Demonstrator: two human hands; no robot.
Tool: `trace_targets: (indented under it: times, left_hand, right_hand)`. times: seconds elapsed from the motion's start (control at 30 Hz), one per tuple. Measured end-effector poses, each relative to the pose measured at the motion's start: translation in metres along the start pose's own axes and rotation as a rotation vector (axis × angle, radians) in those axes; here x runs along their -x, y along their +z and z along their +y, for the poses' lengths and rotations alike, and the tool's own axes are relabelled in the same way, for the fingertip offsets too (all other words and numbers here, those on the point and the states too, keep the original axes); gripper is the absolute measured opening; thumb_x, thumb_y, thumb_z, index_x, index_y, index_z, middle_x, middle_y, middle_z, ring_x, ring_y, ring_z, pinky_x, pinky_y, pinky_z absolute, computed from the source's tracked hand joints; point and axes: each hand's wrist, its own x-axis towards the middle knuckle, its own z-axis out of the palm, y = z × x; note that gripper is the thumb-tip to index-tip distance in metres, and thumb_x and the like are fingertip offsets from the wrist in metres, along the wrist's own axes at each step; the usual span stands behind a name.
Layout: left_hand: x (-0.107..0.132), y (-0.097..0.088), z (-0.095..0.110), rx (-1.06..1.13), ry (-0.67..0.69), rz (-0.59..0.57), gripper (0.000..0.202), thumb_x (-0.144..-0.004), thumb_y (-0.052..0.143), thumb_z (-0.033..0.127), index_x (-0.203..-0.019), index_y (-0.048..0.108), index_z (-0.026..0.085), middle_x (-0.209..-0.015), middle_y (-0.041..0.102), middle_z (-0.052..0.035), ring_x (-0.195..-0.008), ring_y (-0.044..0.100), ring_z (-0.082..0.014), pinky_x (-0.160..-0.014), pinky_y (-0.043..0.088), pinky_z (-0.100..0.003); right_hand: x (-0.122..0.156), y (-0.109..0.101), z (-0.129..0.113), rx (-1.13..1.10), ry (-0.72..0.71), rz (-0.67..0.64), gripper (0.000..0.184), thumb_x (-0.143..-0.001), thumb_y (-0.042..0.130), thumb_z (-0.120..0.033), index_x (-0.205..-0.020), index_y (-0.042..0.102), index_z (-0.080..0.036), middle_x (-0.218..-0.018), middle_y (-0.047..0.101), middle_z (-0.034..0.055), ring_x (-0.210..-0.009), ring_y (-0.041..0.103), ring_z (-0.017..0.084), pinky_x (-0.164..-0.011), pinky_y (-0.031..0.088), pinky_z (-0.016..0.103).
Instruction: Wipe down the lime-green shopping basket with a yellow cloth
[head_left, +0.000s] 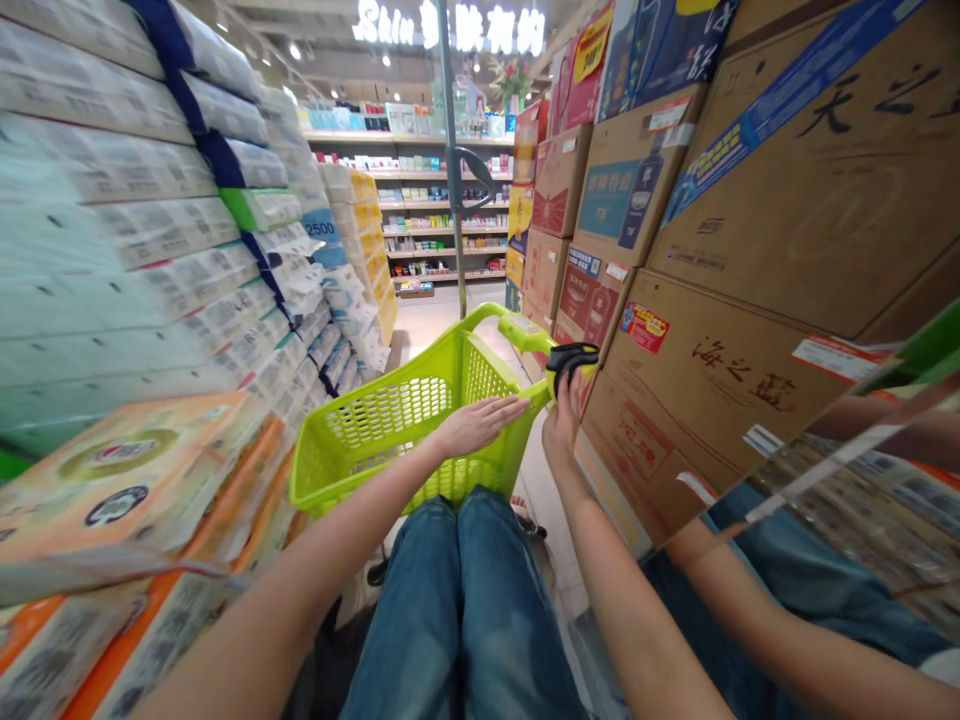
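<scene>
A lime-green plastic shopping basket [390, 420] on wheels stands just ahead of my knees in a narrow shop aisle. My left hand [477, 422] lies flat on its near rim, fingers stretched out and holding nothing. My right hand [564, 418] is wrapped round the black grip [571, 357] at the end of the basket's green handle. The basket looks empty inside.
Stacked packs of tissue paper [150, 260] wall the left side. Brown cardboard cartons [720, 300] are piled high on the right, with a mirrored panel at the lower right. A grey pole [451, 160] stands ahead. Shelves of goods line the far end of the aisle.
</scene>
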Motion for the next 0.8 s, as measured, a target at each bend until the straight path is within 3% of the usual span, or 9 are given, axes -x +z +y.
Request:
trace_targets:
  times: [0.07, 0.13, 0.27, 0.37, 0.47, 0.57, 0.63, 0.7, 0.8]
  left_hand:
    - [0.0, 0.003, 0.003, -0.012, -0.024, 0.011, 0.065, -0.099, 0.037, 0.024, -0.158, 0.009, 0.016, -0.165, 0.016, -0.0014, -0.153, 0.009, -0.0157, -0.125, 0.011, -0.034]
    - [0.0, 0.006, 0.004, -0.022, -0.034, 0.033, 0.065, -0.1, 0.037, 0.026, -0.158, 0.009, 0.017, -0.164, 0.017, -0.0018, -0.153, 0.011, -0.0159, -0.125, 0.011, -0.034]
    - [0.003, 0.01, 0.003, -0.032, -0.016, 0.077, 0.064, -0.1, 0.033, 0.019, -0.158, 0.005, 0.022, -0.163, 0.023, 0.0005, -0.151, 0.017, -0.0121, -0.125, 0.013, -0.031]
    - [0.003, 0.01, 0.004, -0.037, 0.015, 0.089, 0.065, -0.1, 0.031, 0.015, -0.157, 0.001, 0.023, -0.163, 0.023, 0.0018, -0.151, 0.016, -0.0106, -0.125, 0.013, -0.03]
    - [0.003, 0.011, 0.004, -0.045, 0.003, 0.097, 0.066, -0.099, 0.033, 0.018, -0.157, 0.0, 0.022, -0.163, 0.023, 0.0012, -0.151, 0.017, -0.0111, -0.124, 0.013, -0.03]
    - [0.003, 0.013, 0.003, -0.055, -0.005, 0.098, 0.068, -0.099, 0.036, 0.021, -0.157, 0.002, 0.022, -0.163, 0.023, 0.0006, -0.151, 0.018, -0.0124, -0.124, 0.014, -0.03]
    - [0.003, 0.015, 0.002, -0.063, 0.002, 0.107, 0.068, -0.099, 0.036, 0.021, -0.157, 0.002, 0.023, -0.163, 0.023, 0.0007, -0.151, 0.018, -0.0123, -0.124, 0.014, -0.031]
    - [0.004, 0.015, 0.001, -0.068, 0.016, 0.119, 0.067, -0.099, 0.035, 0.02, -0.157, 0.001, 0.023, -0.163, 0.024, 0.0011, -0.151, 0.018, -0.0116, -0.124, 0.015, -0.031]
    - [0.005, 0.014, 0.001, -0.064, 0.047, 0.125, 0.067, -0.1, 0.034, 0.019, -0.157, -0.002, 0.022, -0.162, 0.024, 0.0005, -0.151, 0.017, -0.011, -0.124, 0.014, -0.031]
  right_hand:
    - [-0.022, -0.005, 0.0, -0.004, 0.035, 0.042, 0.072, -0.088, 0.023, -0.004, -0.157, 0.023, -0.026, -0.167, 0.009, -0.0017, -0.154, 0.002, 0.018, -0.125, 0.011, 0.049]
    - [-0.024, -0.004, -0.002, 0.004, 0.045, 0.049, 0.073, -0.087, 0.024, -0.004, -0.157, 0.022, -0.026, -0.167, 0.01, -0.002, -0.154, 0.003, 0.018, -0.125, 0.012, 0.049]
    - [0.026, 0.013, 0.001, 0.031, -0.062, -0.053, 0.071, -0.091, 0.023, -0.007, -0.159, 0.011, -0.027, -0.167, 0.01, 0.0016, -0.154, 0.0, 0.021, -0.124, 0.018, 0.053]
    - [0.052, 0.017, 0.01, 0.024, -0.147, -0.142, 0.069, -0.093, 0.022, -0.007, -0.159, 0.011, -0.026, -0.167, 0.013, 0.0043, -0.154, 0.001, 0.021, -0.123, 0.021, 0.053]
    - [0.028, 0.006, 0.019, 0.031, -0.11, -0.122, 0.067, -0.093, 0.022, -0.008, -0.158, 0.017, -0.025, -0.166, 0.018, 0.0053, -0.154, 0.005, 0.021, -0.123, 0.019, 0.052]
    - [-0.014, -0.004, 0.02, 0.027, 0.0, 0.006, 0.066, -0.093, 0.023, -0.009, -0.158, 0.018, -0.023, -0.165, 0.021, 0.0051, -0.154, 0.01, 0.02, -0.125, 0.016, 0.05]
    - [-0.024, -0.004, 0.016, 0.034, 0.049, 0.074, 0.067, -0.093, 0.023, -0.01, -0.159, 0.015, -0.023, -0.165, 0.021, 0.0043, -0.154, 0.01, 0.018, -0.125, 0.016, 0.047]
    - [-0.011, 0.002, 0.01, 0.042, 0.036, 0.067, 0.068, -0.093, 0.023, -0.01, -0.159, 0.011, -0.023, -0.165, 0.019, 0.0037, -0.154, 0.007, 0.017, -0.125, 0.017, 0.047]
    - [0.029, 0.014, 0.006, 0.039, -0.066, -0.053, 0.067, -0.094, 0.022, -0.009, -0.159, 0.011, -0.025, -0.166, 0.014, 0.0048, -0.154, 0.002, 0.02, -0.124, 0.019, 0.051]
